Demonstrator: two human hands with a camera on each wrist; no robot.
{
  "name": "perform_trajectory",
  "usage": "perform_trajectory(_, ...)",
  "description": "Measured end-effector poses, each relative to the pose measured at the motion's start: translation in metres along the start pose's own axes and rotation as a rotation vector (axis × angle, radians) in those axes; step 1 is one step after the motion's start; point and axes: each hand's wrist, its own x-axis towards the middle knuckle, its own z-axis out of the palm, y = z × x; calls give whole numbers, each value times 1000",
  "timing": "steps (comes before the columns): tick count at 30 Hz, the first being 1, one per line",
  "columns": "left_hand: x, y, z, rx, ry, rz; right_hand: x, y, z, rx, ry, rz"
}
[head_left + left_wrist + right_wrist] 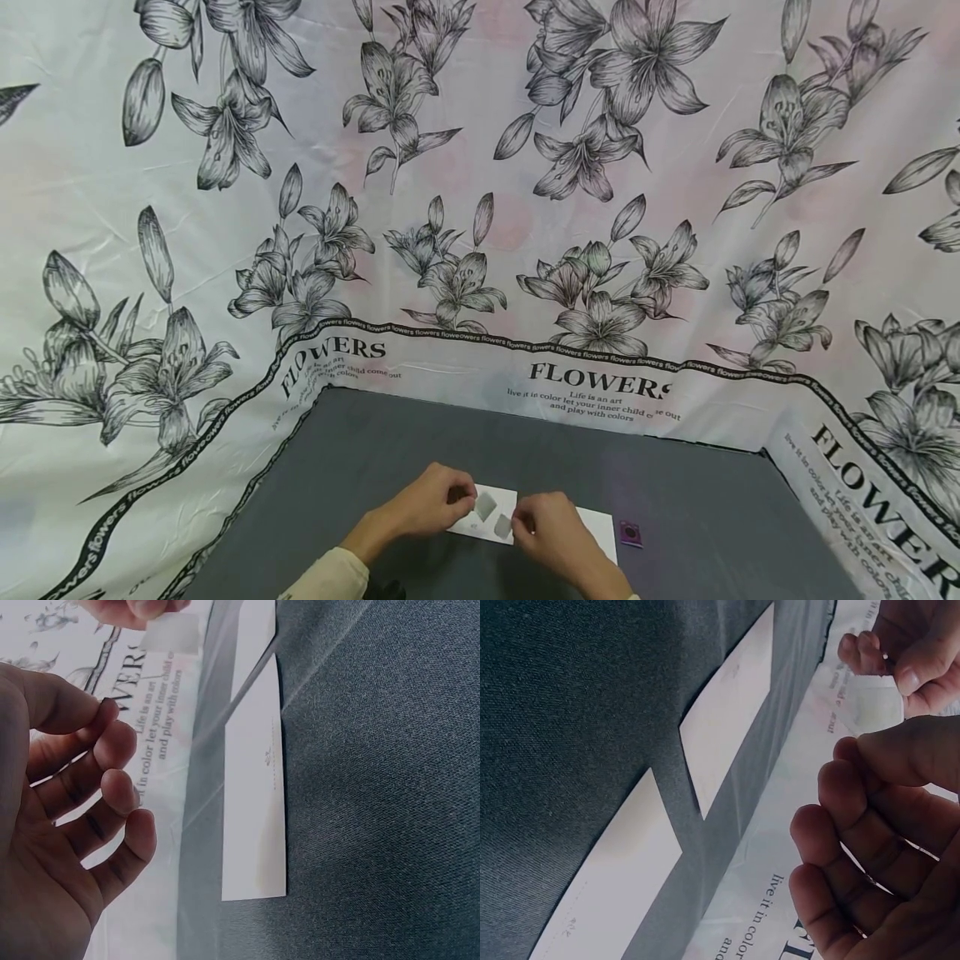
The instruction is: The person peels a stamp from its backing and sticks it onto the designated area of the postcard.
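Observation:
Two small translucent squares show between the hands in the head view. My left hand (438, 500) pinches the left square (486, 505) between thumb and forefinger. The right hand (551, 529) pinches the other square (503, 525) the same way. In the left wrist view, the right hand's square (174, 634) looks pale and thin. The right wrist view shows the left hand's square (877, 705) hanging by its edge from the fingertips. Both hands are raised above two white cards (731, 712), which lie flat on the grey cloth with a narrow gap between them. Small faint print marks the cards.
A small purple square packet (631, 533) lies right of the cards on the grey cloth surface (450, 433). White flower-printed fabric (465, 383) hangs around the back and sides. Part of a dark object (390, 590) shows at the bottom edge.

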Motion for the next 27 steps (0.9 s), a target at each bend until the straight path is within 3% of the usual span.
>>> perform_trajectory(16,0,-3,0,-19,-4,37,-6,5,16,-35,-42,-95)
perform_trajectory(21,0,-4,1,-9,2,44,-8,8,21,5,-100,-78)
perform_trajectory(27,-1,-4,2,-4,1,44,-9,15,31,54,-108,-132)
